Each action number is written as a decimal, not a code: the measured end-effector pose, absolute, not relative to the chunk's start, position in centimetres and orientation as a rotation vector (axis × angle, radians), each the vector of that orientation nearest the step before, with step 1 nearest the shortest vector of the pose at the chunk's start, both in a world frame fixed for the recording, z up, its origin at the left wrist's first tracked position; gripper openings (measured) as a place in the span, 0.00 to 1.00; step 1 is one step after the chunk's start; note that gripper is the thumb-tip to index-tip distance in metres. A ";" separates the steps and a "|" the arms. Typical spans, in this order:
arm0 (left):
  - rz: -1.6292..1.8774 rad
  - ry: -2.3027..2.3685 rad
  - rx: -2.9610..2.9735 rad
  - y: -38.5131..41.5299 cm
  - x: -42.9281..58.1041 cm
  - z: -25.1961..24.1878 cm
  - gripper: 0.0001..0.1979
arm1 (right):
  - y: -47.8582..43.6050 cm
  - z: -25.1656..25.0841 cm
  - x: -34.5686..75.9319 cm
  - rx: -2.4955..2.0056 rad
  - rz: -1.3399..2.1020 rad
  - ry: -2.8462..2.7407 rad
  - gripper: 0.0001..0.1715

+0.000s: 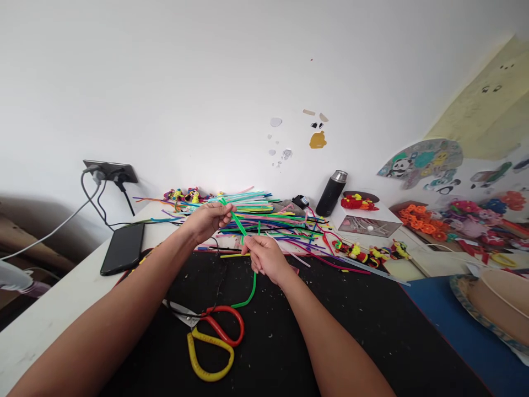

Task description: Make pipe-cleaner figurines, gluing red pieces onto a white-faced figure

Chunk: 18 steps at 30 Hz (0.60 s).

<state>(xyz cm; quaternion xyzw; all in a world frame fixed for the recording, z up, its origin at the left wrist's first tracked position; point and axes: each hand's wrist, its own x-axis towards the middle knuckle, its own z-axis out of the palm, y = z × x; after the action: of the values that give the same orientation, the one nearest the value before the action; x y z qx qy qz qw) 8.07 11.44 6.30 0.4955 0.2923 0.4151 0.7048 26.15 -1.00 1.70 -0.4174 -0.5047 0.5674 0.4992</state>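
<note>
A bright green pipe cleaner (238,223) stretches on a slant between my two hands, above the black mat. My left hand (211,219) pinches its upper end with thumb and fingers. Lower down and to the right, my right hand (265,257) is closed on the same green stem. A green length hangs below my right hand and curves left over the mat. Scissors (215,344) with one red and one yellow handle lie on the mat below, blades pointing left. Behind my hands rests a pile of many-coloured pipe cleaners (273,220).
A phone (123,249) lies at the left, near a wall socket (111,171) with cables. At the back right stand a black flask (332,193) and a white box (367,221). Small colourful pipe-cleaner figures (372,252) sit right of the pile. A straw hat (491,314) is at far right.
</note>
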 end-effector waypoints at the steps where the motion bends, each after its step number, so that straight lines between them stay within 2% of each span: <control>1: 0.934 0.653 1.093 11.5 8.0 6.3 0.16 | -1.0 1.7 26.2 -1.013 1.369 -1.221 0.30; 18: 0.969 0.715 1.008 12.4 6.8 6.8 0.11 | -1.1 1.7 26.3 -1.005 1.418 -1.233 0.30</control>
<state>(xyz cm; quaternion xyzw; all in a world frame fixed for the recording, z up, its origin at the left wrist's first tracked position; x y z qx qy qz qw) 6.80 12.44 6.78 0.4538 0.3218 0.4361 0.7073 26.30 -1.13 1.69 -0.4128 -0.5064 0.5823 0.4838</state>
